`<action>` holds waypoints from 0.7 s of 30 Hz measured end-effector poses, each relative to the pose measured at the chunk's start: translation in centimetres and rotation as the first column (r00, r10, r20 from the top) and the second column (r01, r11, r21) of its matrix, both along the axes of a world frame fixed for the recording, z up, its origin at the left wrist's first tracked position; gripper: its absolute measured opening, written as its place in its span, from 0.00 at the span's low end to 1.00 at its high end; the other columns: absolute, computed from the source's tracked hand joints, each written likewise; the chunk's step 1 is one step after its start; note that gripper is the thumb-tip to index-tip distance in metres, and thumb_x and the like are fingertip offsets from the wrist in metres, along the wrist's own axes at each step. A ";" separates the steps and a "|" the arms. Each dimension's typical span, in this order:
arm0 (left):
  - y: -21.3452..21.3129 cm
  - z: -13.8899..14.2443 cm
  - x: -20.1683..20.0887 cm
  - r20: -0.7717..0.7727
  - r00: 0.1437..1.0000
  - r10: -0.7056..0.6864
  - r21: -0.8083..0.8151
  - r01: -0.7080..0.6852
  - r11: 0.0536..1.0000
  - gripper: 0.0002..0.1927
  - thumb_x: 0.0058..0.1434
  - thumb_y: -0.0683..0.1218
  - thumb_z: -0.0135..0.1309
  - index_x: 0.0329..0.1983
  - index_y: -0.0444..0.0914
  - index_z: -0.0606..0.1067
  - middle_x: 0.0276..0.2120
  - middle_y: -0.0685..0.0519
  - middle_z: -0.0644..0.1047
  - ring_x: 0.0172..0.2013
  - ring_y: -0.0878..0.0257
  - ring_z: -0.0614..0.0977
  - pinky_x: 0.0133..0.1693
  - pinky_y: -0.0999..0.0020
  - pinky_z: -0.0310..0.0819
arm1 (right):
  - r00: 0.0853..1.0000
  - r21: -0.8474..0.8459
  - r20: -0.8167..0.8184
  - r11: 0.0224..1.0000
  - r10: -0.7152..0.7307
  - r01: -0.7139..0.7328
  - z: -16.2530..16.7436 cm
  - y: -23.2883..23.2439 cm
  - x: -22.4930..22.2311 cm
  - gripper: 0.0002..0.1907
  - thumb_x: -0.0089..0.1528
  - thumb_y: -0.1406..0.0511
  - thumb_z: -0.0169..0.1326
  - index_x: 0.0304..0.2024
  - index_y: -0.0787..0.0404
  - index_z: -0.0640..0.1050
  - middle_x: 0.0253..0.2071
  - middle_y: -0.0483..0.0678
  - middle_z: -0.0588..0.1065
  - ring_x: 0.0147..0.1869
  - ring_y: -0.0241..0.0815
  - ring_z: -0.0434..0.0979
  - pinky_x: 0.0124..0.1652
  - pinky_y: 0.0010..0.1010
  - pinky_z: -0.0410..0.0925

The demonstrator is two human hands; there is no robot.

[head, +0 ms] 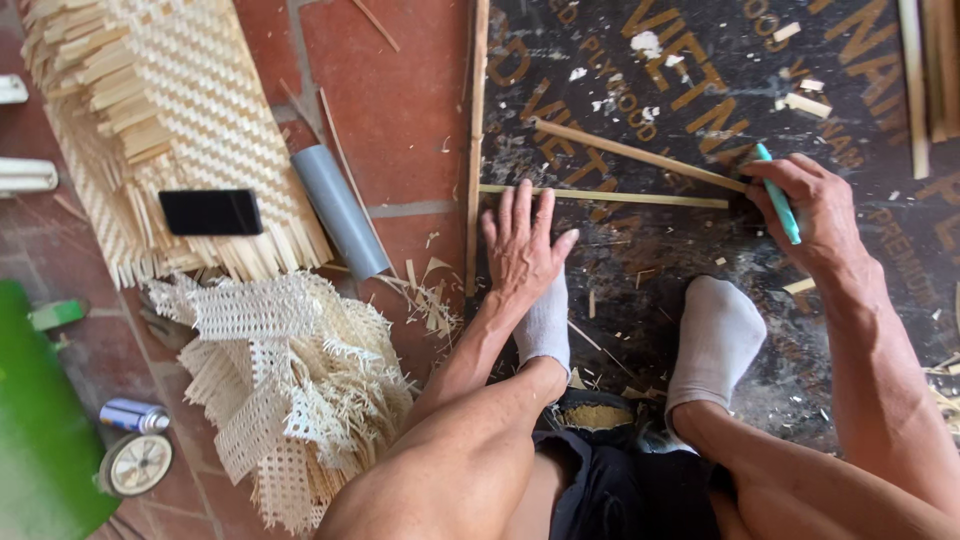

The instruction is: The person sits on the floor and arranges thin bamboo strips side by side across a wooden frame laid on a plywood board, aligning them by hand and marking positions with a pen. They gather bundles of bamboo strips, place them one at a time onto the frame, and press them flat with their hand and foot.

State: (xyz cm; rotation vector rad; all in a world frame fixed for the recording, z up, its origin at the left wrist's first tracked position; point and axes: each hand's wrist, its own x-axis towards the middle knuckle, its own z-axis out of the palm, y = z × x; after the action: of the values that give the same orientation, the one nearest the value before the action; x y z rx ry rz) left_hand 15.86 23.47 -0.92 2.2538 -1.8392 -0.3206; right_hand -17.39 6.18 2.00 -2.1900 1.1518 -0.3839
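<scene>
A person's left hand [522,240] lies flat, fingers spread, pressing the near end of a thin bamboo strip [610,197] on a dark board [700,290]. The right hand [815,205] grips a teal knife [778,195] at the strip's far end (a second strip [640,155] lies just beyond, angled).

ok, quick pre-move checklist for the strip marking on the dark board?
1. Left hand flat on the thin pale bamboo strip, pinning it: ok.
2. Right hand grips the teal pen-shaped tool: ok.
3. Tool tip on the strip: cannot tell, fingers hide it.
4. Second pale bamboo strip lies angled and meets the first near the right hand: not ok.
5. Dark printed plywood board littered with shavings: not ok.
6. Feet in white socks apart from the strip: ok.
</scene>
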 end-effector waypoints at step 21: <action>0.5 0.8 -2.4 0.006 1.000 -0.021 0.043 0.021 0.999 0.40 0.63 0.66 0.53 0.71 0.40 0.65 0.74 0.45 0.57 0.74 0.40 0.54 0.65 0.26 0.50 | 0.986 -0.439 -0.161 0.892 0.041 -0.108 -0.1 7.0 1.5 0.18 0.63 0.65 0.58 0.57 0.52 0.79 0.56 0.47 0.78 0.63 0.51 0.75 0.57 0.43 0.66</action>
State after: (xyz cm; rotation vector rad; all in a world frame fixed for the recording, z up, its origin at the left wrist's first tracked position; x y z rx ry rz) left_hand 13.49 24.00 -0.10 2.2676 -1.8777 -0.3595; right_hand -15.94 13.15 1.93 -2.6953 1.1361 -0.5008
